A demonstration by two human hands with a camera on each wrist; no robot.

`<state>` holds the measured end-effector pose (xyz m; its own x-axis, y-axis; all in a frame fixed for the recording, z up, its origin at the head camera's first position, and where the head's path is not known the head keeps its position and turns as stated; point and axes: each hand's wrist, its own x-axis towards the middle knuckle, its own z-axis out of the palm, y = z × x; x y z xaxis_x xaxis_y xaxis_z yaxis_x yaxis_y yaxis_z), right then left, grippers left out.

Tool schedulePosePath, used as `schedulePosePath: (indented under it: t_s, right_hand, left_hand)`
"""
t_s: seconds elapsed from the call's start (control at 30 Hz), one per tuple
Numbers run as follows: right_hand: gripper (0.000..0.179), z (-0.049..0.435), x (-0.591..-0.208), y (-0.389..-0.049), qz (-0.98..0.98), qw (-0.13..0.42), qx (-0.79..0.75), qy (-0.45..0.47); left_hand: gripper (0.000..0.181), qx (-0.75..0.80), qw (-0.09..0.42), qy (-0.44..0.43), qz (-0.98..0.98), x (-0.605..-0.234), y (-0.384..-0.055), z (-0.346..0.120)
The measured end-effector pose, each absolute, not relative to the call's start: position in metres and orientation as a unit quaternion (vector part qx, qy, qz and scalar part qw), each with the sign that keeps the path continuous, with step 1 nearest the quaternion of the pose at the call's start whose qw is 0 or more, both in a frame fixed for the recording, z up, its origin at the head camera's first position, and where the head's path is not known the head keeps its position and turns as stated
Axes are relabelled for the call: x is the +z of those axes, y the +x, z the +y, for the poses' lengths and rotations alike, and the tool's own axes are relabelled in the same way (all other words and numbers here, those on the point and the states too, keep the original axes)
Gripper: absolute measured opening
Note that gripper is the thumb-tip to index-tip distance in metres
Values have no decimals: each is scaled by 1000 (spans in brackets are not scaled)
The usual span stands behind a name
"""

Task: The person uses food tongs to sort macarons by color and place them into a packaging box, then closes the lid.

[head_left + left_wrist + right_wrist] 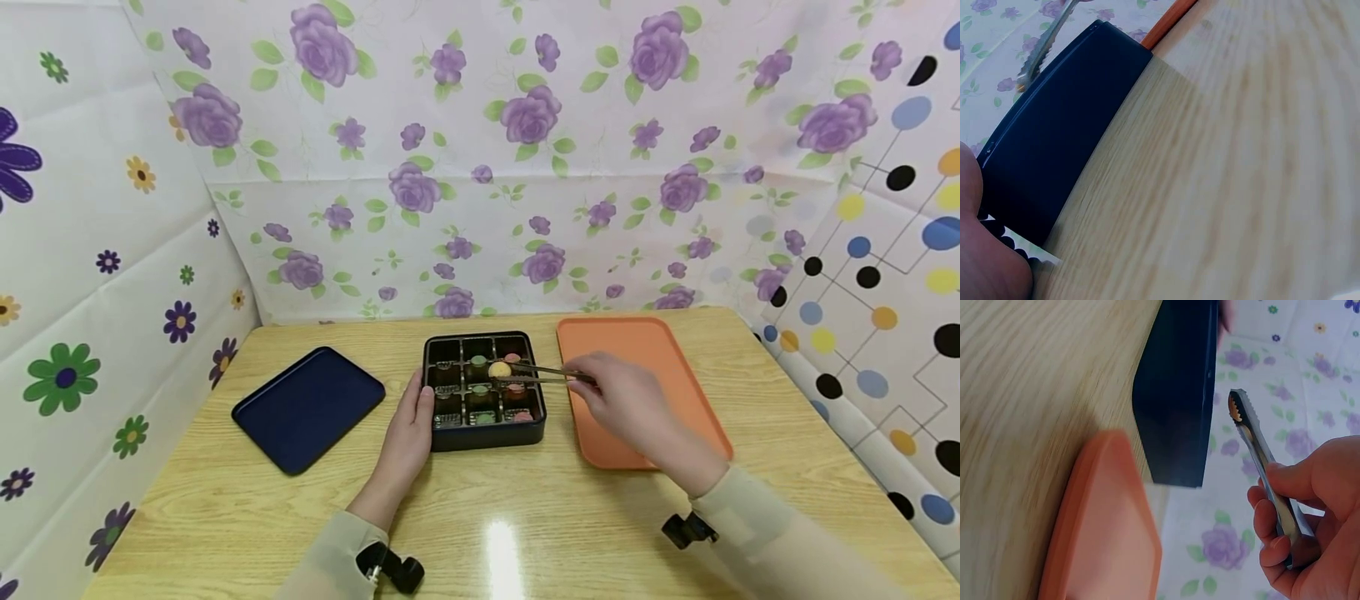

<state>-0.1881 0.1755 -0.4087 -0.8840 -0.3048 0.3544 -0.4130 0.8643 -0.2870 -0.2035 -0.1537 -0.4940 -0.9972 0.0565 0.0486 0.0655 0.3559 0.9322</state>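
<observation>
In the head view, a black box (487, 438) with a clear divided insert stands mid-table. Green, pink and brown sweets sit in some of its compartments. My left hand (405, 421) holds the box's left side, thumb at the rim and fingers along the outside. My right hand (626, 400) grips metal tongs (551, 375) from the right. Between the tongs' tips, over the middle of the box, is a round yellow sweet (500, 369). The right wrist view shows the tongs (1264, 456) with toothed tips; the box (1172, 394) hides its own contents there.
A dark blue tray (309, 408) lies at the left of the wooden table. An orange tray (630, 342) lies right of the box, partly under my right hand and forearm. Patterned cloth walls stand behind and at both sides.
</observation>
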Motion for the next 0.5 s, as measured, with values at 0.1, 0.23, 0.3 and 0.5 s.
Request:
schedulePosePath:
  t_s: [0.1, 0.23, 0.3, 0.5]
  right_hand:
    - [21, 165, -409, -189, -953, 150, 176, 198]
    - [21, 151, -409, -188, -951, 146, 171, 211]
    - [21, 145, -410, -187, -950, 143, 170, 220]
    - [22, 133, -414, -185, -947, 128, 175, 236]
  left_hand:
    - [65, -567, 5, -36, -823, -493, -203, -154]
    - [64, -568, 5, -37, -822, -493, -203, -154]
    - [63, -569, 4, -35, -822, -493, -203, -155]
    - [61, -572, 5, -27, -820, -493, -203, -154]
